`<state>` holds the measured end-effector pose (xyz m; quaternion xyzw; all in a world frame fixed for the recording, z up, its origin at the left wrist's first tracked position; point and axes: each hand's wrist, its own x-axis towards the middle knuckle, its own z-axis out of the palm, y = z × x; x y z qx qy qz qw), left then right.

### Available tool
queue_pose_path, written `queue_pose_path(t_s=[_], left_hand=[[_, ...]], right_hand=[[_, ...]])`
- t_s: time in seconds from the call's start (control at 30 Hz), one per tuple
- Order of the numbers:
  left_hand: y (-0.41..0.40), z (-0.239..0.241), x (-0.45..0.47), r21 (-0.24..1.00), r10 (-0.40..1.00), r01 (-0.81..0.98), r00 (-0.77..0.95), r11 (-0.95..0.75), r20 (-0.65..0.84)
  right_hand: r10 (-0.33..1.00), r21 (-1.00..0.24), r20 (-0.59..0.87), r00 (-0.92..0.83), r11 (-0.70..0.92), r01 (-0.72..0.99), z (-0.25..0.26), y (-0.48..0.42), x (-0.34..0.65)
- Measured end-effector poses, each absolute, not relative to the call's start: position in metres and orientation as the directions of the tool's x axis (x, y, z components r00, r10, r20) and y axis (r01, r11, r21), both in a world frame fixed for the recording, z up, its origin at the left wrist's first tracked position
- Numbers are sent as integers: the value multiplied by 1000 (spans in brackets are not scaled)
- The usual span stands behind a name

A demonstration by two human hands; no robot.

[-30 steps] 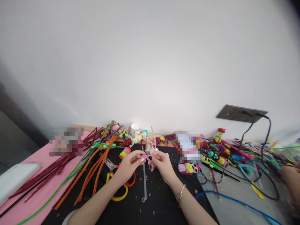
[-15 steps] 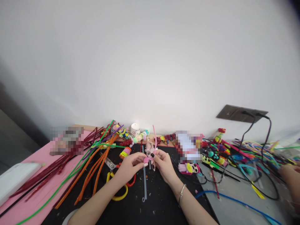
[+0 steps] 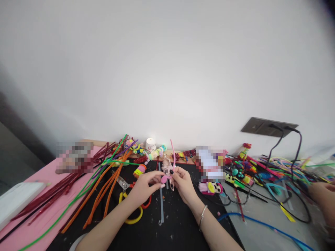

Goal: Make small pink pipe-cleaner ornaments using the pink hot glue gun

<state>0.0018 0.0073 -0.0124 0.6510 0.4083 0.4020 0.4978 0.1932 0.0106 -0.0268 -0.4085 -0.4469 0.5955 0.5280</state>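
Observation:
Between the fingertips of both hands is a pink pipe cleaner [image 3: 173, 153], one end standing straight up and the lower part curled into a small flat coil [image 3: 164, 179]. My left hand [image 3: 146, 186] pinches at the coil from the left. My right hand [image 3: 184, 184], with dark nails and a bracelet at the wrist, grips the pipe cleaner just below its upright end. A pale pink fuzzy piece [image 3: 166, 162] shows right above the fingers; whether it is attached cannot be made out. Beneath the hands a grey translucent strip [image 3: 161, 205] lies on a black mat [image 3: 180, 233].
Scissors [image 3: 131, 209] with yellow and red handles lie left of my hands, beside orange pipe cleaners [image 3: 115, 191]. A fuzzy doll [image 3: 211, 188] lies at right. Behind stands a white paper roll [image 3: 151, 144]. Another person's hand [image 3: 323, 198] is at far right, near black cables [image 3: 300, 157].
The pink coil has turned slightly and now shows its round face more between my fingers. Both hands keep nearly the same place. The other person's hand has shifted slightly left.

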Motion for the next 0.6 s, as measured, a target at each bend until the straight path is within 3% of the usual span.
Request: queue_pose_path(t_s=[0.6], left_hand=[[9, -15, 1, 979, 959, 137, 263, -150, 110]], right_hand=[[999, -954, -5, -44, -19, -301, -31, 13, 197]])
